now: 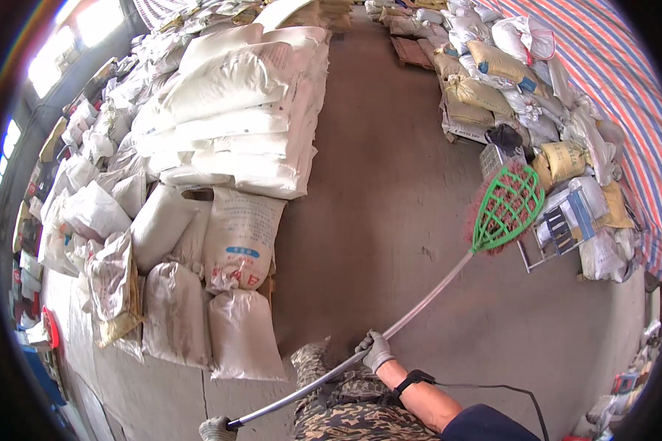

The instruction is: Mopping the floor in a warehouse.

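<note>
— Green lattice [509, 207] is being carried at the end of a long-handled brush [430, 296]; how is it being gripped?

— The black butt [234, 424] is being grasped by the gloved left hand [218, 428], its fingers apparently being wrapped round. Farther up, the silvery pole [309, 386] is being clasped by the gloved right hand [376, 351], fingers curling about it.

— Why are the grips being spaced apart?

— Probably the length is being balanced: one end is being anchored low while the head's weight is being borne higher up.

— And where is the head being held?

— Out to the right, near the dark slatted panel [559, 226] and heaped sacks [500, 66]; whether the floor [368, 184] is being touched by the reddish bristles [477, 213] is not being shown.

— And the white sacks [228, 110] on the left?

— Those are being stacked flat, presumably for stability; plumper sacks [246, 331] are being stood in front, perhaps being propped by the pile.
</note>
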